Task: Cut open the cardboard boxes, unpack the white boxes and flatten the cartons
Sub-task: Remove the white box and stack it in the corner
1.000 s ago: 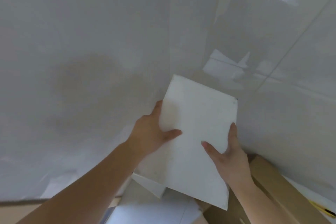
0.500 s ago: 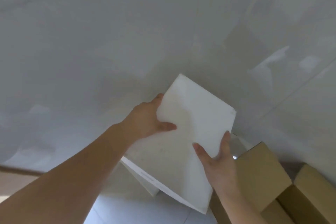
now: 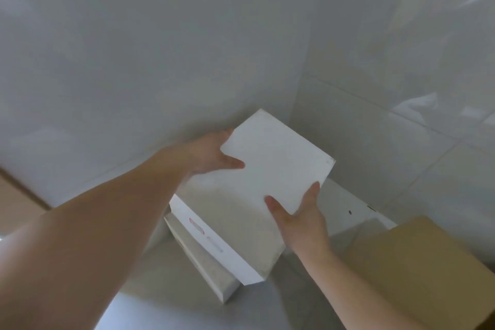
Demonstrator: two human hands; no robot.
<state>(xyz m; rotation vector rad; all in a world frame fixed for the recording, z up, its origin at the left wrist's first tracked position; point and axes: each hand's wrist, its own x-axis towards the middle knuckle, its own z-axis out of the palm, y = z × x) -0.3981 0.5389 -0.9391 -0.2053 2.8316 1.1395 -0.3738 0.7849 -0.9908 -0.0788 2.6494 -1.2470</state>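
A person's two bare hands hold a white box (image 3: 270, 177) at the centre of the frame, tilted against a pale tiled wall (image 3: 187, 48). The left hand (image 3: 211, 154) grips the box's upper left edge, thumb laid across the top face and fingers (image 3: 227, 132) curled behind it. The right hand (image 3: 300, 217) clamps the lower right edge, thumb on top and fingers (image 3: 312, 191) wrapped up the side. Just below the held box lies a second white box (image 3: 211, 273), and another white box (image 3: 353, 211) sits to the right of the hands. A brown cardboard carton (image 3: 417, 270) fills the lower right corner, near the right forearm
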